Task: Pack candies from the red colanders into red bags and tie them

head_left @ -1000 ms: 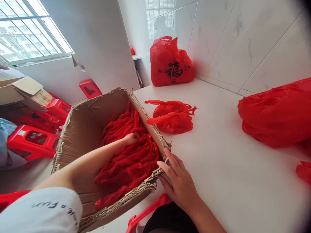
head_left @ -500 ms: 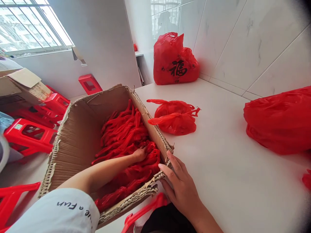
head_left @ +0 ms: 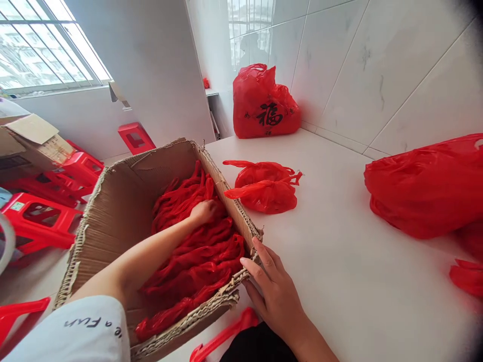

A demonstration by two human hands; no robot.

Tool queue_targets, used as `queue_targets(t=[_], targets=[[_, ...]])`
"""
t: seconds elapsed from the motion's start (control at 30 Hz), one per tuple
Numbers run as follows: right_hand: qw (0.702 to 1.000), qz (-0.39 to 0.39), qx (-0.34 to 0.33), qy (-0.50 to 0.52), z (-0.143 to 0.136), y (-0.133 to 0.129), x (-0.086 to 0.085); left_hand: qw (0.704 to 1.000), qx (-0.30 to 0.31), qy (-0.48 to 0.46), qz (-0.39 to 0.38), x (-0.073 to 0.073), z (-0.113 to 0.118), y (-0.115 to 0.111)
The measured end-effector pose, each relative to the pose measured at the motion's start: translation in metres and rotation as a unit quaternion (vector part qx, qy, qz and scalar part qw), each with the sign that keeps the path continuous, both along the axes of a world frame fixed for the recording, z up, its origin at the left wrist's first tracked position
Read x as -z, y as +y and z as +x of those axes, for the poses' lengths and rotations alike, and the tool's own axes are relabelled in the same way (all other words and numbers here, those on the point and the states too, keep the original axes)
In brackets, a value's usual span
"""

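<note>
A worn cardboard box (head_left: 124,221) holds several rows of tied red plastic bags (head_left: 188,261). My left hand (head_left: 204,212) reaches down into it, curled around a red plastic bag near the box's right wall; its fingertips are hidden among the bags. At the near right corner, my right hand (head_left: 269,281) grips the box, fingers spread over the torn rim and thumb lower on the outer side. Two small tied red plastic bags (head_left: 269,193) lie side by side on the white table (head_left: 324,261), just right of the box.
A large red bag with black characters (head_left: 267,108) stands against the tiled wall. More red bags (head_left: 422,186) lie at the table's right. Red plastic stools (head_left: 41,221) and another cardboard box (head_left: 33,130) are at the left, below a barred window.
My left hand has moved farther into the box, away from the near right corner toward the middle rows. My right hand keeps its place on the corner. The view has shifted slightly.
</note>
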State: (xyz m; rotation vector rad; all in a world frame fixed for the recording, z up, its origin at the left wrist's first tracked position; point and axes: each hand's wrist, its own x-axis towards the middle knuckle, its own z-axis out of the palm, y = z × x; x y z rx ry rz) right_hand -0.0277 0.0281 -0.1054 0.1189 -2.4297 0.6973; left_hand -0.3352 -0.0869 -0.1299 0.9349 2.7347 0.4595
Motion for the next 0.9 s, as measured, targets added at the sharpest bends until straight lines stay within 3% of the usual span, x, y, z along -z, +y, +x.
queue_targets(t=[0.13, 0.2, 0.27, 0.33, 0.4, 0.47, 0.53, 0.63, 0.73, 0.83, 0.9], targets=[[1.000, 0.002, 0.002, 0.002, 0.000, 0.000, 0.000, 0.979, -0.060, 0.142, 0.136, -0.083, -0.009, 0.025], [1.000, 0.004, 0.002, -0.001, 0.000, 0.000, 0.001, 0.964, -0.031, 0.180, 0.191, -0.121, 0.003, 0.051], [1.000, 0.009, 0.007, -0.001, -0.001, 0.000, 0.003, 0.958, 0.045, 0.183, 0.217, -0.146, 0.026, 0.082], [1.000, 0.015, 0.013, 0.003, -0.001, 0.000, 0.005, 0.956, 0.134, 0.164, 0.204, -0.153, 0.052, 0.115], [1.000, 0.020, 0.017, 0.009, -0.001, -0.001, 0.006, 0.960, 0.182, 0.132, 0.168, -0.147, 0.072, 0.144], [1.000, 0.020, 0.021, 0.012, 0.000, -0.002, 0.005, 0.967, 0.203, 0.089, 0.128, -0.139, 0.080, 0.162], [1.000, 0.019, 0.024, 0.005, 0.000, -0.002, 0.004, 0.971, 0.213, 0.042, 0.105, -0.139, 0.077, 0.165], [1.000, 0.015, 0.018, -0.009, 0.000, -0.001, 0.002, 0.969, 0.218, -0.023, 0.114, -0.159, 0.056, 0.138], [1.000, 0.005, 0.011, -0.008, 0.000, 0.000, 0.001, 0.964, 0.181, -0.091, 0.170, -0.187, 0.029, 0.082], [1.000, -0.006, 0.002, -0.002, 0.000, 0.001, 0.002, 0.894, -0.019, -0.317, 0.316, -0.199, 0.004, 0.018], [1.000, -0.011, -0.003, -0.005, 0.000, 0.001, 0.002, 0.886, -0.063, -0.347, 0.301, -0.193, -0.008, -0.017]])
